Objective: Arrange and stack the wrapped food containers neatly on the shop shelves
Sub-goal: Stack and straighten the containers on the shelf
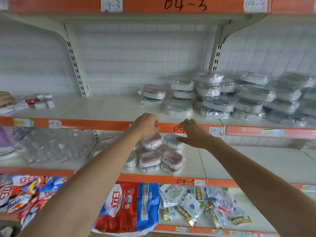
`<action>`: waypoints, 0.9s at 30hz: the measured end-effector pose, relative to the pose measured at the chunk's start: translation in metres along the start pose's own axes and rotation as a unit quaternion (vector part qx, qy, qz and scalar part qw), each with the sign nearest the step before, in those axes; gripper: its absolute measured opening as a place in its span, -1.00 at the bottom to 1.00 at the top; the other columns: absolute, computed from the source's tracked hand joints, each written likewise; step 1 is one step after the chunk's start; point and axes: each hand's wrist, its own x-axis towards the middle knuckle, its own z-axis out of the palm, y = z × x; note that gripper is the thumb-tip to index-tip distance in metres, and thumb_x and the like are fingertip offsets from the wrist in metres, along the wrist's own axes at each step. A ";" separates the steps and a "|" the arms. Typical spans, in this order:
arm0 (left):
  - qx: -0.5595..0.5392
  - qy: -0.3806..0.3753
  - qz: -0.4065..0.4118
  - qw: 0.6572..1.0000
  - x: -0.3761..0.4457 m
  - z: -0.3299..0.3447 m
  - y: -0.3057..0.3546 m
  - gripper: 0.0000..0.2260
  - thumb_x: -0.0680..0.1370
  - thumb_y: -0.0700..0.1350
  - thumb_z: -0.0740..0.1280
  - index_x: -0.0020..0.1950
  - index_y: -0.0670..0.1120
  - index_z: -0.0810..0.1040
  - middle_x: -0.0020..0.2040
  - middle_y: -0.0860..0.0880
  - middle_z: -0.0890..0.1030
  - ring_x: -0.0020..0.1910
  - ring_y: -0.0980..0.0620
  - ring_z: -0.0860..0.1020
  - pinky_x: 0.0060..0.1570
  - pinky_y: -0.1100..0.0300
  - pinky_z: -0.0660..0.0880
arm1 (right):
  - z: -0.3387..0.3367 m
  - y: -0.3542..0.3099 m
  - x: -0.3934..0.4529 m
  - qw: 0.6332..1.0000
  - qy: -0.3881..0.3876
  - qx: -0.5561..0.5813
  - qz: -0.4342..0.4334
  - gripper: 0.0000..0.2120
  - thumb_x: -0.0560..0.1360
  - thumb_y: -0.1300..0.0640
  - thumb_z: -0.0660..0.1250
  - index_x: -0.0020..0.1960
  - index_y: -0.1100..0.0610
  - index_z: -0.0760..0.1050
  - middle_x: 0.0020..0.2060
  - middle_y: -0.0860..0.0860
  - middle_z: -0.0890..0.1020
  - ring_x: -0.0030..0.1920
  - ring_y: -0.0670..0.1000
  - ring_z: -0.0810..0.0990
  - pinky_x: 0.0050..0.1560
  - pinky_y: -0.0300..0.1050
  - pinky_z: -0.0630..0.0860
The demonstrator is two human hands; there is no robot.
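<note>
Partly hidden wrapped containers (151, 140), left hand (147, 124) covering

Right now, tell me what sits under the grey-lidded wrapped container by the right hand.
The grey-lidded container tops a stack on the middle shelf. Below it shows a pink-lidded wrapped container, another beneath. The right hand and plastic wrap hide where they meet.

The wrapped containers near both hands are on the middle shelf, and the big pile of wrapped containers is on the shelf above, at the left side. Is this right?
Not quite. The head view shows the big pile of wrapped containers on the right side of the upper shelf, not the left. The rest holds: the left hand and right hand are at the wrapped containers on the middle shelf.
</note>
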 end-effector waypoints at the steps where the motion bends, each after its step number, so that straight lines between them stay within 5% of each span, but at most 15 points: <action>1: 0.005 0.010 -0.002 1.000 0.013 0.002 -0.002 -0.83 0.51 -0.15 0.29 0.05 -0.19 0.56 0.03 -0.08 0.58 0.02 -0.07 0.53 0.06 0.09 0.48 | -0.002 0.008 0.011 1.000 0.006 0.002 0.007 -0.48 0.53 -0.08 0.28 0.40 0.13 0.30 0.31 0.06 0.38 0.33 0.06 0.28 0.32 -0.01 0.32; 8: 0.063 0.074 -0.020 0.995 0.127 0.018 -0.039 -0.72 0.52 -0.14 0.27 0.17 -0.26 0.47 0.17 -0.16 0.48 0.22 -0.17 0.43 0.13 0.03 0.40 | 0.010 0.062 0.120 0.999 0.034 0.010 0.031 -0.27 0.48 -0.21 0.28 0.46 0.19 0.17 0.41 0.08 0.24 0.43 0.09 0.16 0.41 0.00 0.17; 14: 0.003 0.090 -0.045 0.995 0.216 0.010 -0.061 -0.46 0.43 -0.22 0.35 0.40 -0.21 0.32 0.38 -0.16 0.34 0.39 -0.14 0.27 0.34 0.15 0.24 | 0.013 0.109 0.198 0.995 -0.089 0.007 0.044 0.04 0.29 -0.42 0.33 0.53 0.08 -0.02 0.49 0.04 0.12 0.49 0.13 0.08 0.44 0.16 0.12; 20: 0.098 -0.043 -0.082 0.991 0.277 -0.001 -0.079 -0.30 0.42 -0.15 0.37 0.50 -0.19 0.16 0.49 -0.14 0.23 0.44 -0.10 0.25 0.39 0.13 0.20 | 0.032 0.115 0.208 0.991 -0.113 0.052 0.043 0.07 0.29 -0.35 0.39 0.52 0.13 -0.07 0.37 0.07 0.17 0.45 0.14 0.05 0.40 0.12 0.20; 23: 0.142 -0.142 -0.092 0.975 0.291 0.009 -0.084 -0.15 0.40 -0.09 0.36 0.57 -0.12 -0.05 0.58 -0.04 -0.03 0.54 -0.02 -0.01 0.48 0.04 -0.03 | 0.030 0.113 0.210 0.990 -0.125 0.042 0.040 0.07 0.30 -0.35 0.38 0.51 0.16 -0.07 0.36 0.09 0.16 0.44 0.15 0.06 0.42 0.12 0.19; 27: 0.162 -0.146 -0.096 0.971 0.296 0.017 -0.093 -0.09 0.37 -0.02 0.36 0.57 -0.02 -0.11 0.58 0.06 -0.11 0.54 0.04 -0.06 0.44 0.04 -0.03 | 0.026 0.113 0.210 0.989 -0.137 0.034 0.037 0.05 0.32 -0.35 0.37 0.51 0.17 -0.08 0.38 0.07 0.15 0.43 0.13 0.07 0.41 0.12 0.21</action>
